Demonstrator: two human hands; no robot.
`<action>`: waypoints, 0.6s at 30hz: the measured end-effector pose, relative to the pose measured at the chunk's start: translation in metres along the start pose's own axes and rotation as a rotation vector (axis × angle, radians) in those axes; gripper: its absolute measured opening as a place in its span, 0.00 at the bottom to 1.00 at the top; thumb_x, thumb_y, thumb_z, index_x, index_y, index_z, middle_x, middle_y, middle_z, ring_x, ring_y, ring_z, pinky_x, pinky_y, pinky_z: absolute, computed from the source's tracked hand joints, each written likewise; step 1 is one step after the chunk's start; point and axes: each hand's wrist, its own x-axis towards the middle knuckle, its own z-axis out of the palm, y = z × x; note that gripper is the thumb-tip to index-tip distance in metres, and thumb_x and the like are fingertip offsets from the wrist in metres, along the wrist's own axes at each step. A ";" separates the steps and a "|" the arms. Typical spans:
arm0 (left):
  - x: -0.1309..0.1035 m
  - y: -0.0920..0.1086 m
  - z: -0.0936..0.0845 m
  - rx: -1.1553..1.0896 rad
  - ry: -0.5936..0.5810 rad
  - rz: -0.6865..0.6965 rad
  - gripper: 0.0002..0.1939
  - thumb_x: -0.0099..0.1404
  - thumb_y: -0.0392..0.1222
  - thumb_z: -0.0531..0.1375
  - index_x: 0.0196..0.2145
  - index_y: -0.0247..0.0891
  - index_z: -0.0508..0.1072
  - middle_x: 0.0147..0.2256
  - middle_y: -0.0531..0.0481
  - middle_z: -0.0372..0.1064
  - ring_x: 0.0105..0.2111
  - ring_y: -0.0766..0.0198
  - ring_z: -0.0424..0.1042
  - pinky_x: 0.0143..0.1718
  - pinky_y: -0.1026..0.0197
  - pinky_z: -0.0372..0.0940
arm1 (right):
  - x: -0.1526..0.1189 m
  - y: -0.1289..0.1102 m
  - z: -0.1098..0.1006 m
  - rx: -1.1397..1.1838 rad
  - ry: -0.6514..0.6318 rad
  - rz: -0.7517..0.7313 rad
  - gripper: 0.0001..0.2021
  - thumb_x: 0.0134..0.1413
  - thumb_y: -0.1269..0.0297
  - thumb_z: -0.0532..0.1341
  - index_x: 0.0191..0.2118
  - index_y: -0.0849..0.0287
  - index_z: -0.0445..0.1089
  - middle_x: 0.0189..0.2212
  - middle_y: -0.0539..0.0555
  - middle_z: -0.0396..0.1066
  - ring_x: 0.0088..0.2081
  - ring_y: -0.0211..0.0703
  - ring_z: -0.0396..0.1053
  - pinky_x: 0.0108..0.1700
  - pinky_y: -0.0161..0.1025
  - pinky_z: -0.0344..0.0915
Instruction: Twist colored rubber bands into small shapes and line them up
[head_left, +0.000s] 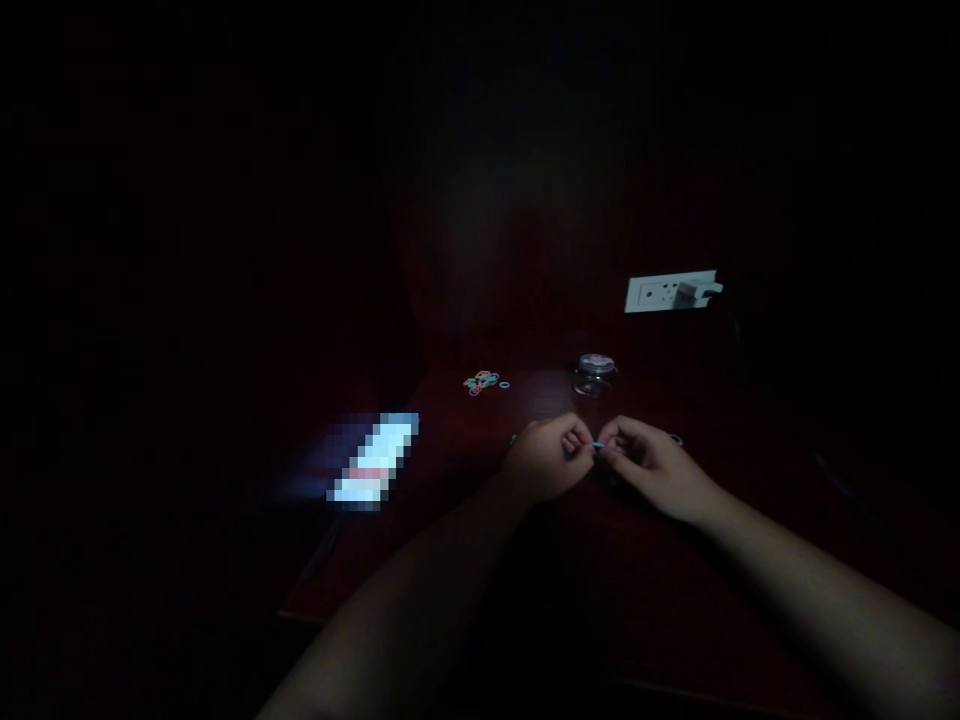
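The near edge of the dark red worktop (442, 480) was only faintly lit, its near left corner being picked out by a dull line. Over that edge 2 bare forearms were extended, converging towards the middle of the worktop. The left hand (551, 455) and the right hand (649, 465) were held close together, separated by a narrow gap. In that gap a small light-blue band (598, 445) was pinched, its 2 ends being gripped between the thumb and fingertips of each hand. Whether it was stretched could not be told.

At the left edge of the worktop a brightly lit oblong device (379, 460) was seen, its details masked by coarse blocks. Just beyond the right hand a pale loop (676, 439) was partly hidden, and beside the left hand a bit of green (513, 439) was glimpsed.

Near the far edge, towards the far left corner, bands of several colours were gathered in a small pile (482, 381), with 1 blue ring (504, 385) set just beside it. Farther right along that edge, a clear jar (594, 385) was topped by a patterned lid (598, 363). Beyond the worktop, a white socket plate (646, 293) was fitted with a plug (697, 291).
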 end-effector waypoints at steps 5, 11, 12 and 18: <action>-0.002 -0.001 0.003 -0.054 -0.014 0.001 0.06 0.52 0.38 0.55 0.29 0.35 0.66 0.25 0.51 0.66 0.24 0.71 0.64 0.25 0.69 0.59 | 0.001 0.004 0.002 -0.034 0.030 0.031 0.07 0.47 0.62 0.55 0.29 0.60 0.60 0.20 0.50 0.62 0.22 0.35 0.59 0.23 0.32 0.57; -0.001 -0.003 0.004 -0.065 -0.010 0.031 0.04 0.54 0.37 0.53 0.29 0.35 0.65 0.25 0.51 0.66 0.25 0.71 0.66 0.25 0.70 0.60 | 0.002 0.003 0.002 0.048 -0.002 0.090 0.08 0.45 0.60 0.57 0.29 0.60 0.59 0.19 0.50 0.62 0.21 0.34 0.60 0.22 0.32 0.58; -0.001 -0.003 0.004 -0.053 -0.006 0.039 0.04 0.54 0.36 0.53 0.29 0.35 0.65 0.25 0.52 0.66 0.24 0.71 0.66 0.25 0.70 0.60 | 0.002 0.003 0.002 0.074 -0.022 0.098 0.09 0.45 0.60 0.57 0.29 0.60 0.59 0.20 0.49 0.62 0.21 0.34 0.60 0.22 0.32 0.58; 0.000 -0.001 -0.002 0.054 -0.004 0.075 0.04 0.54 0.37 0.52 0.29 0.37 0.65 0.25 0.53 0.67 0.25 0.71 0.66 0.26 0.70 0.60 | 0.002 0.004 0.001 0.172 -0.054 0.155 0.10 0.47 0.58 0.56 0.30 0.60 0.60 0.22 0.50 0.64 0.21 0.33 0.62 0.23 0.31 0.59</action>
